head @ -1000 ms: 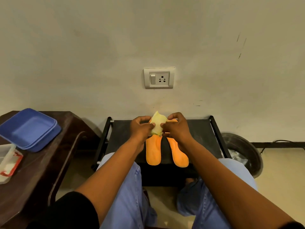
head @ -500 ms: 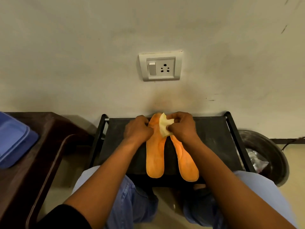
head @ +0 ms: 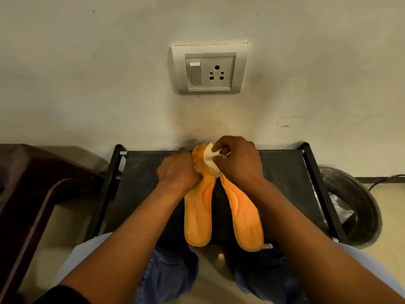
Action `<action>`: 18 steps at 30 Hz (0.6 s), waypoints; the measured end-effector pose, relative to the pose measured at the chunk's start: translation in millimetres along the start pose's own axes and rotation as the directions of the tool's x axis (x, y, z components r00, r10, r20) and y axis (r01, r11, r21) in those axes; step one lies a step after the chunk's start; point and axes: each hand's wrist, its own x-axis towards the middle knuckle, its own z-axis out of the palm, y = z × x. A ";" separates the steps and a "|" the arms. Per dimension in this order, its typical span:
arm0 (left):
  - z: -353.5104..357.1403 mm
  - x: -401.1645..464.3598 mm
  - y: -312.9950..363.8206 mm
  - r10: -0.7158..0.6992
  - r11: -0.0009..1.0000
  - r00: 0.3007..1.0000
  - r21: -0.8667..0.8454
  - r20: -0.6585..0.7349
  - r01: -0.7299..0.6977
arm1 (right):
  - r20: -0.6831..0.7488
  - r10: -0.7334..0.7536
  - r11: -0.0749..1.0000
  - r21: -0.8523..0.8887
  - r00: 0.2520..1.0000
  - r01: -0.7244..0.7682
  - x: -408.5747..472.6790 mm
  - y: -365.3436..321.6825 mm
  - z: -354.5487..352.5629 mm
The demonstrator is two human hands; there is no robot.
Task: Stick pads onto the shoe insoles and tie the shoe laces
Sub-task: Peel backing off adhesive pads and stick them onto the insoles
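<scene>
Two orange insoles lie side by side on a small black table (head: 282,172), toes toward the wall: the left insole (head: 198,213) and the right insole (head: 245,224). My right hand (head: 238,161) pinches a pale yellow pad (head: 209,157) over the toe ends of the insoles. The pad is curled and partly lifted. My left hand (head: 178,172) has its fingers curled at the toe part of the left insole and holds it down. The toe of the right insole is hidden under my right hand. No shoes or laces are in view.
A wall with a switch and socket plate (head: 209,69) rises right behind the table. A dark brown chair (head: 37,183) stands at the left. A round metal bin (head: 352,207) with a bag sits on the floor at the right. My knees in blue jeans are below the table.
The camera has moved closer and lower. The pad has come down from above the insoles to the toe of the left one. My right hand now pinches it alone; my left hand holds the insole.
</scene>
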 end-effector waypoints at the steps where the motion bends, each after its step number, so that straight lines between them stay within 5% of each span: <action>1: 0.0 0.5 0.2 -0.007 1.000 1.000 0.003 0.002 0.007 | 0.004 -0.001 1.000 -0.008 1.000 0.001 1.3 1.1 0.2; 9: -8.9 15.0 -7.9 -0.048 0.968 0.983 -0.234 0.180 0.090 | 0.000 0.024 1.000 -0.013 1.000 -0.024 16.7 12.1 -1.1; 13: -17.2 16.9 -8.8 -0.050 0.820 0.972 -0.546 0.228 0.170 | 0.001 0.052 0.998 0.029 0.999 -0.052 20.7 14.2 -7.7; 18: -31.6 7.6 -3.3 0.041 0.706 0.961 -0.688 0.274 0.167 | -0.050 0.005 0.981 0.192 0.999 0.005 18.5 11.0 -12.8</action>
